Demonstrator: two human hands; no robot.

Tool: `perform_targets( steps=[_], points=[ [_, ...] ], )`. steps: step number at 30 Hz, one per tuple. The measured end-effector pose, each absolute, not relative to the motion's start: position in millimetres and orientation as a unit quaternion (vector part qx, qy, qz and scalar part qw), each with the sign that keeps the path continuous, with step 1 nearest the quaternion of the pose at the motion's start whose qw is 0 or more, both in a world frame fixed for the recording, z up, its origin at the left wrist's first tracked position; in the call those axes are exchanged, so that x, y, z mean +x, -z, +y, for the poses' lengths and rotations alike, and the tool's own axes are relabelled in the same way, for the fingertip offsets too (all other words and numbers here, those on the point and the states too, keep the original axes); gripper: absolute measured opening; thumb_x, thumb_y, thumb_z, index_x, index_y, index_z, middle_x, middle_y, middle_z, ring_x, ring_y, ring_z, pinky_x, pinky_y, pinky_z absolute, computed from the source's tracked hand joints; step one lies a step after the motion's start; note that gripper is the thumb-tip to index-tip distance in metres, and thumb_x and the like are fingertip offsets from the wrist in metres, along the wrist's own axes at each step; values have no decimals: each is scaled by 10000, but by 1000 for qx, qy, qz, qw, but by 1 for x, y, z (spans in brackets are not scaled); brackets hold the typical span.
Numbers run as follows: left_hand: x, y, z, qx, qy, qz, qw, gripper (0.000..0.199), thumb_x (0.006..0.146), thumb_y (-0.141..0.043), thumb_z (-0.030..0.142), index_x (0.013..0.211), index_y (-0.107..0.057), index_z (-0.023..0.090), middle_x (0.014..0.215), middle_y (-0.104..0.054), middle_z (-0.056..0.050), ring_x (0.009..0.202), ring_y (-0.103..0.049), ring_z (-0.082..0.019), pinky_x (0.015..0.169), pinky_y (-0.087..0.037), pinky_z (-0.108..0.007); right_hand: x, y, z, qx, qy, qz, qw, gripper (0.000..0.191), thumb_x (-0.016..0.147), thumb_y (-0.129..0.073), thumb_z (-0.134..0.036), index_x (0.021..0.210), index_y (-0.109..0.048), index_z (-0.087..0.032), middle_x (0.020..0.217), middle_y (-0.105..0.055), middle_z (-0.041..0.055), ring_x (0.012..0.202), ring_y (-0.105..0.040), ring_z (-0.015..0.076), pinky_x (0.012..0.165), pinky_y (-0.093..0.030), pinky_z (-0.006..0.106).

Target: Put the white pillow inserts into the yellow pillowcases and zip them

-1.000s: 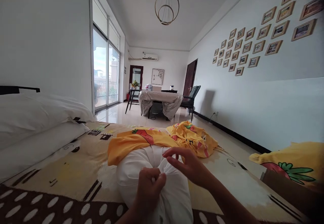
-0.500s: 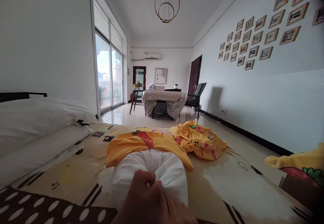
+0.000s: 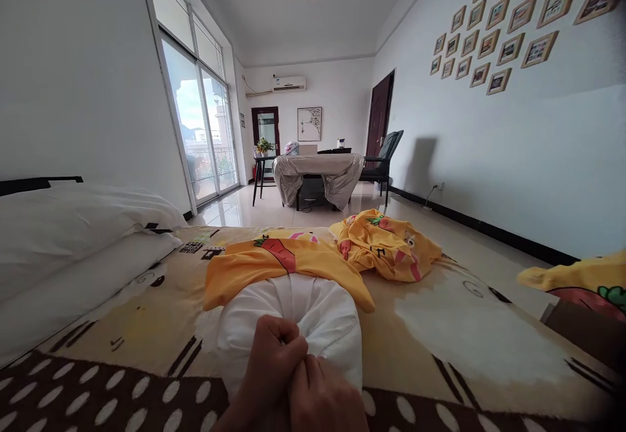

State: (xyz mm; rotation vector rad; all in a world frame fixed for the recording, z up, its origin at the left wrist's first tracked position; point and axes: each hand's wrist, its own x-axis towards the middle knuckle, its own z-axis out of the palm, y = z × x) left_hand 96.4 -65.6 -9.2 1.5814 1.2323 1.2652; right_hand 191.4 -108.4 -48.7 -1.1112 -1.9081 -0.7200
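Observation:
A plump white pillow [image 3: 239, 321] lies on the bed in front of me, its far end inside a yellow pillowcase [image 3: 235, 269] printed with a red carrot. My left hand [image 3: 274, 357] is closed in a fist at the middle of the pillow, where the white fabric creases converge. Pressed close beside it, my right hand [image 3: 325, 393] is also closed against the pillow, with its fingers curled under. The fabric inside both fists is mostly hidden.
Crumpled yellow fabric [image 3: 391, 249] lies at the bed's far edge. White pillows [image 3: 78, 236] are stacked at left. More yellow fabric [image 3: 577, 282] sits over a brown box-like object [image 3: 581, 328] at right. Beyond stand a covered table [image 3: 317, 165] and a black chair [image 3: 386, 158].
My view has tilted down slightly, so the room sits higher in the picture. My right hand shows more clearly, with its fingers curled in beside the left. The pillow and pillowcase look much the same.

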Motion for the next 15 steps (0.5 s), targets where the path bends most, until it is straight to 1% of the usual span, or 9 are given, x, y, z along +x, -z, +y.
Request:
perform_targets(
  steps=[3, 5, 7, 9, 11, 13, 15],
  points=[
    [99, 10, -66, 611, -517, 477, 364, 222, 452, -363, 300, 377, -179, 201, 416, -167, 38, 459, -172, -64, 431, -150, -228, 189, 53, -102, -435, 261, -756, 414, 161, 749, -445, -34, 678, -470, -177, 557, -547, 23, 506, -523, 134, 478, -274, 261],
    [98, 11, -66, 620, -515, 473, 354, 233, 478, -372, 290, 395, -173, 202, 425, -157, 42, 460, -164, -63, 426, -147, -223, 188, 55, -98, -424, 232, -765, 427, 143, 721, -452, -50, 667, -476, -179, 562, -560, 21, 505, -529, 134, 481, -261, 267],
    [92, 9, -67, 646, -507, 469, 324, 266, 544, -413, 277, 416, -194, 198, 434, -167, 45, 460, -187, -67, 427, -176, -216, 189, 53, -96, -410, 179, -786, 427, 113, 680, -462, -74, 677, -498, -181, 580, -587, 14, 500, -541, 133, 484, -255, 271],
    [79, 2, -66, 695, -489, 444, 284, 318, 661, -467, 289, 431, -273, 184, 444, -254, 38, 471, -276, -79, 456, -255, -211, 191, 48, -95, -398, 119, -812, 410, 105, 644, -462, -95, 674, -509, -184, 581, -604, 2, 488, -551, 129, 482, -244, 270],
    [60, -8, -65, 754, -463, 388, 258, 353, 792, -465, 336, 486, -436, 164, 521, -445, 5, 546, -430, -107, 549, -362, -219, 196, 40, -96, -398, 79, -823, 398, 96, 629, -456, -100, 646, -490, -188, 562, -598, -10, 476, -549, 121, 482, -231, 265],
    [38, -19, -63, 791, -448, 333, 251, 368, 873, -420, 361, 633, -601, 148, 719, -617, -51, 725, -561, -158, 713, -437, -253, 203, 29, -97, -405, 65, -813, 414, 90, 630, -447, -101, 614, -448, -190, 533, -573, -18, 468, -530, 112, 485, -224, 254],
    [21, -26, -60, 799, -451, 320, 234, 365, 905, -395, 353, 835, -687, 146, 947, -677, -91, 946, -590, -214, 890, -435, -314, 213, 17, -99, -411, 52, -795, 443, 103, 656, -432, -108, 601, -412, -192, 522, -549, -22, 465, -500, 100, 485, -232, 238]
  ],
)
